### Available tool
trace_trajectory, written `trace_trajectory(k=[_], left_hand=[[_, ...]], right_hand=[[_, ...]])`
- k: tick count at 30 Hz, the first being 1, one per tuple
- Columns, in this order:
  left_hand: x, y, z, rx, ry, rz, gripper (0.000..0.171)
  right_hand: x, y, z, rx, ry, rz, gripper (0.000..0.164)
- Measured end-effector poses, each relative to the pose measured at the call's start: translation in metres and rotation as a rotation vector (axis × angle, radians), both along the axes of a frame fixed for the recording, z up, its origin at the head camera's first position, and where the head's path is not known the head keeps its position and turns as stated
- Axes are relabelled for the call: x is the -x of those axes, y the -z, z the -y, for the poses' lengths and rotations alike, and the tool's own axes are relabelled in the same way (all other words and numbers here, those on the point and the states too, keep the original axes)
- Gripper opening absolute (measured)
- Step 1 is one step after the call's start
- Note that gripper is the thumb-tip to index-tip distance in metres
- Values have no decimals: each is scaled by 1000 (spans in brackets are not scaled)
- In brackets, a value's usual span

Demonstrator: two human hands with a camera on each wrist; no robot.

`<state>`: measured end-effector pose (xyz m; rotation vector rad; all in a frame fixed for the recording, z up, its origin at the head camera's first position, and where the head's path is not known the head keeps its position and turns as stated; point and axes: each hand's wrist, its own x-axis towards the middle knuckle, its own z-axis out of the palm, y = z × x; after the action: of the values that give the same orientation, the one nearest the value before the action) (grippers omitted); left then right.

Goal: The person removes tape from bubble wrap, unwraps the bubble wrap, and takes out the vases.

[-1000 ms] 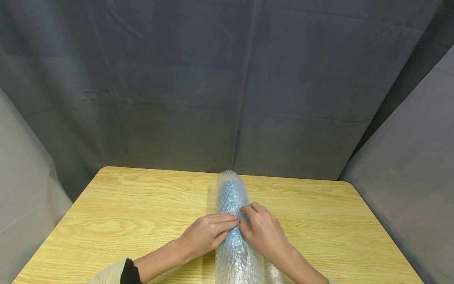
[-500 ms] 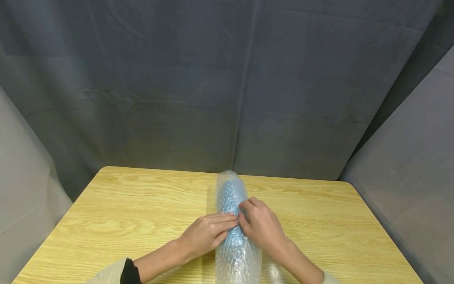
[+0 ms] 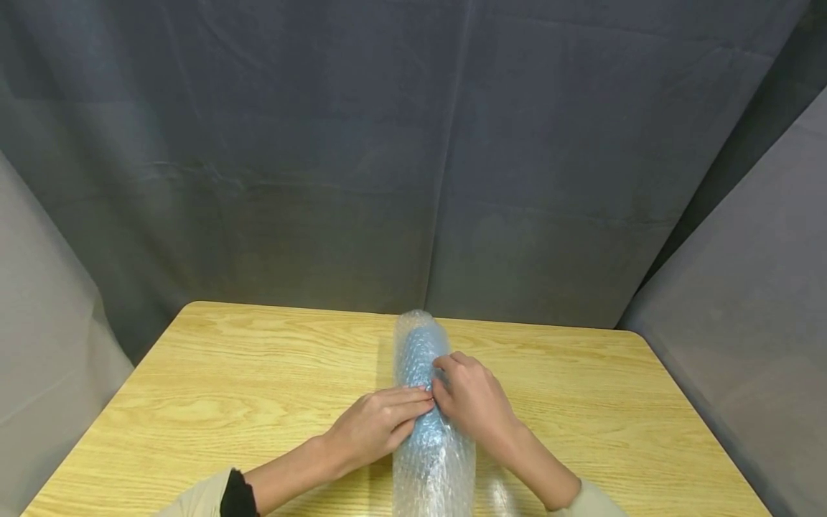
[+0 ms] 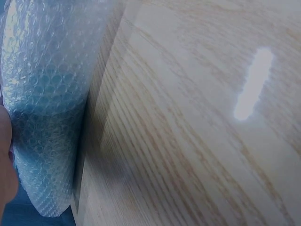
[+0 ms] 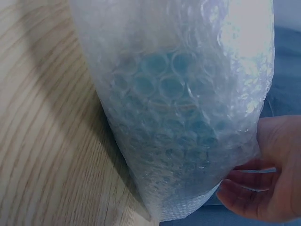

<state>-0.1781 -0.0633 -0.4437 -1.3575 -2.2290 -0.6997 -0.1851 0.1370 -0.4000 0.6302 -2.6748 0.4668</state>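
A roll of clear bubble wrap [image 3: 433, 467] lies lengthwise on the table, wound around something light blue [image 5: 162, 77] whose kind is hidden by the wrap. My left hand [image 3: 377, 424] rests on the roll from the left, its fingers fairly straight across the top. Only a sliver of that hand [image 4: 5, 165] shows in the left wrist view. On the roll's right side my right hand [image 3: 478, 398] has bent fingers, with thumb and forefinger at the wrap's upper surface. In the right wrist view, the right hand [image 5: 277, 174] pinches at the bubble wrap [image 5: 188, 136], its contact partly hidden.
The wooden table [image 3: 213, 388] reaches back to a dark grey curtain [image 3: 323, 179]. Paler cloth panels hang on the left [image 3: 45, 345] and right [image 3: 743, 309]. The roll's near end runs out of the bottom of the head view.
My right hand has moved a little farther away along the roll. The wrap's loose right side has drawn slightly inward. My left hand has stayed in place.
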Motion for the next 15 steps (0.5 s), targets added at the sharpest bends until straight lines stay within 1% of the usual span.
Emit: trace_trajectory(k=[3, 8, 11, 15], left_hand=[[0, 0, 0, 2, 0, 3, 32], [0, 1, 0, 4, -2, 2, 33], [0, 1, 0, 2, -1, -5, 34], [0, 0, 0, 2, 0, -9, 34]], right_hand=[[3, 0, 0, -14, 1, 5, 20], [7, 0, 1, -34, -19, 32, 29], [9, 0, 1, -39, -36, 39, 29], [13, 0, 1, -15, -54, 44, 23]])
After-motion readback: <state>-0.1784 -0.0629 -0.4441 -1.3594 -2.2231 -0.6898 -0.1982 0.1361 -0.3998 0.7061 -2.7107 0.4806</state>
